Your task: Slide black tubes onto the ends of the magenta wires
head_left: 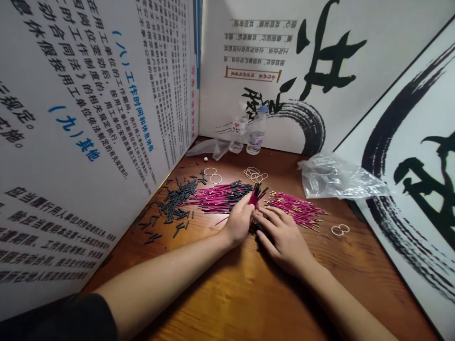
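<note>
My left hand (240, 222) is closed round a bundle of thin pink wires (253, 198) whose black-sleeved ends point up and away from me. Right beside it, my right hand (284, 237) has its fingers stretched out and apart, the tips close to the bundle and over some short black tubes (256, 228). What lies under those fingertips is partly hidden. Beyond my left hand lies a heap of pink wires with black ends (222, 196). Past my right hand is a pile of pink wires with gold-coloured ends (298, 210).
Many loose black tubes (181, 196) are scattered at the left. Rubber bands (255, 175) lie at the back, more bands (340, 230) at the right. Two plastic bottles (256, 132) and a clear plastic bag (334, 177) stand near the printed boards (249, 99) enclosing the wooden table (213, 293).
</note>
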{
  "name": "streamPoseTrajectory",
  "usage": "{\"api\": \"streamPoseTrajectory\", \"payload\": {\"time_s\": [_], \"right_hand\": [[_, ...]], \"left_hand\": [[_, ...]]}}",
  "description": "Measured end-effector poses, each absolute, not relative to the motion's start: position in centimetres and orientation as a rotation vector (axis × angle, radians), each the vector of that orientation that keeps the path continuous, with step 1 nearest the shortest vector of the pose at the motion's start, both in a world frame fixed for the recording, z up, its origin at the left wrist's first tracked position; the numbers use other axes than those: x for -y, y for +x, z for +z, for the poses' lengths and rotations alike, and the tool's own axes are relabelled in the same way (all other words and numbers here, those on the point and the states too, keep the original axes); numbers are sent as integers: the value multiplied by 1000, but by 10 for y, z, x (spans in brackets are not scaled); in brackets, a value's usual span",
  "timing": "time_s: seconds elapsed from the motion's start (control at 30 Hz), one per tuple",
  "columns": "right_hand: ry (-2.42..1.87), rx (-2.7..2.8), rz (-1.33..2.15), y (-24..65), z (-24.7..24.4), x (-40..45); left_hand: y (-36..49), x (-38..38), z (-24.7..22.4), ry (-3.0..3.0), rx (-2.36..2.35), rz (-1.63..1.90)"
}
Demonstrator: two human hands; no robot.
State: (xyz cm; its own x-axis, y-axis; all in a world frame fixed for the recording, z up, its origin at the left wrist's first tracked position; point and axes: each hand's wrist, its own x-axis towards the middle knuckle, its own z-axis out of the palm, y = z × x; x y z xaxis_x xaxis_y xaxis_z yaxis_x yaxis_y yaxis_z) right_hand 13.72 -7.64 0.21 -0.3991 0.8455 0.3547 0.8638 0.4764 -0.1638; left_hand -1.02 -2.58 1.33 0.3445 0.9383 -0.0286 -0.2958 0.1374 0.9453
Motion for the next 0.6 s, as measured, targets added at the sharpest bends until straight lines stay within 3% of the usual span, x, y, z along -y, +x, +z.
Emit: {"api": "streamPoseTrajectory", "payload": {"time_s": [0.6], "right_hand": [[-1267, 2169, 83, 143, -7, 69]], "left_hand": [[-10, 22, 9, 1041, -672, 997]]}}
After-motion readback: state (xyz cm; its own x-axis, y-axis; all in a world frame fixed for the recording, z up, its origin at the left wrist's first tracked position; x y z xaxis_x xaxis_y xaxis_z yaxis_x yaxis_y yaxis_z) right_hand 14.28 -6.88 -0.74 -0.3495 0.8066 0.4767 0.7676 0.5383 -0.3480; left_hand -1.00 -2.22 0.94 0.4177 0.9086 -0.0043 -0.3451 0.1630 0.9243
